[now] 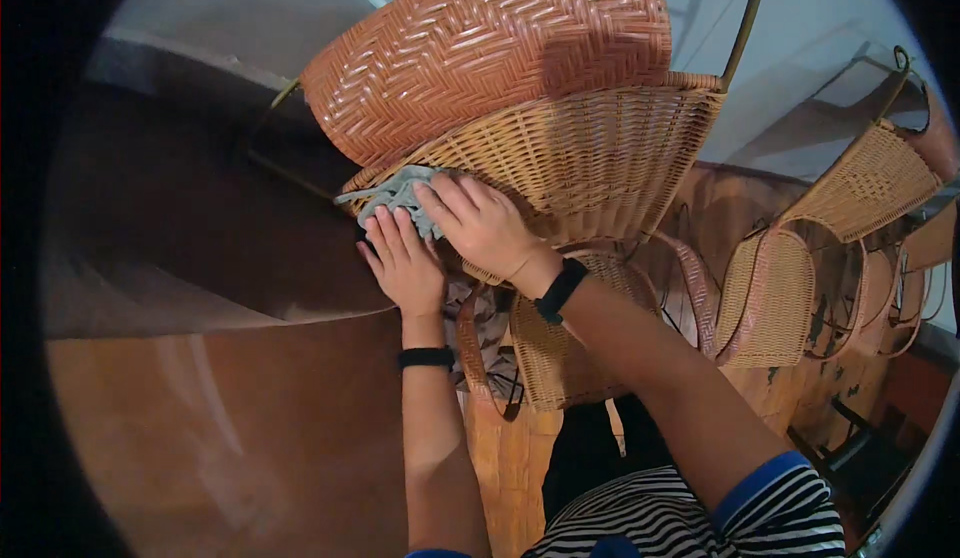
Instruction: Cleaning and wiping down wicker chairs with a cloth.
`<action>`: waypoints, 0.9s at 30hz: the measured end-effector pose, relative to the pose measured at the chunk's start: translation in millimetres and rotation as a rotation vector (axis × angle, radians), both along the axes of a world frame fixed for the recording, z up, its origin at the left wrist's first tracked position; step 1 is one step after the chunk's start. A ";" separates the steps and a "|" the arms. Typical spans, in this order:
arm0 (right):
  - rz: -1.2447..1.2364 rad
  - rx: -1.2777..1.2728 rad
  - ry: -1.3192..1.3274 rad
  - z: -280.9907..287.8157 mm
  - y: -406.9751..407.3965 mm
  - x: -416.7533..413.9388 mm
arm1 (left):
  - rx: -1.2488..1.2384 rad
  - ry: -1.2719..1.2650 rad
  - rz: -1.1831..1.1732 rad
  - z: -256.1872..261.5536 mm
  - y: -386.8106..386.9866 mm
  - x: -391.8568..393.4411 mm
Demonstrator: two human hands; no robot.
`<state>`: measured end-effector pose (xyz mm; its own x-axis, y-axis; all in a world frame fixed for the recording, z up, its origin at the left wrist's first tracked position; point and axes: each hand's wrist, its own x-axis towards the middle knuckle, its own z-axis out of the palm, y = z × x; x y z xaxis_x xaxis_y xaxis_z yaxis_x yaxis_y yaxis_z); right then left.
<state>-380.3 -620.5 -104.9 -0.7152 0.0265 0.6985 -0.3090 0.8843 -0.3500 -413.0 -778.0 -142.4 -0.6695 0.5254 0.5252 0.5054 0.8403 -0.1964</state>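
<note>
My right hand point(487, 228) presses a crumpled grey-green cloth point(401, 183) against the left edge of a wicker chair's backrest point(577, 153). On the cloth's lower side lie the fingers of my left hand point(409, 269). Above both hands, a glossy reddish-brown woven headrest point(495, 55) bulges from the top of the backrest. Lower down are the chair's wicker seat point(562, 355) and a curved woven armrest point(474, 348), partly behind my arms. Part of the cloth is hidden under my fingers.
More wicker chairs point(769, 295) stand in a row to the right. A large dark brown surface point(202, 213) fills the left side. A metal frame rod point(742, 32) rises beside the headrest, before a pale wall point(795, 2). Wooden flooring point(510, 445) shows below.
</note>
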 end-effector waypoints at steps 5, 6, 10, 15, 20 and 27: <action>0.054 -0.036 -0.046 3.3 24.3 9.8 | 0.128 -0.035 -0.016 -11.3 33.3 2.0; 0.062 -0.038 -0.063 2.8 36.6 14.6 | 0.158 -0.051 -0.050 -13.8 43.7 3.9; -0.053 0.089 -0.019 -12.2 84.6 34.3 | 0.107 -0.176 -0.108 -8.5 95.1 15.6; -0.222 0.068 0.047 -12.7 104.1 46.7 | 0.173 -0.161 -0.269 -8.1 126.8 18.7; -0.141 0.069 0.021 -19.5 81.1 32.3 | 0.056 -0.224 -0.177 -3.9 85.3 10.5; 0.010 -0.015 0.007 -3.1 0.1 -1.3 | 0.065 -0.091 -0.013 -3.8 -7.8 -6.6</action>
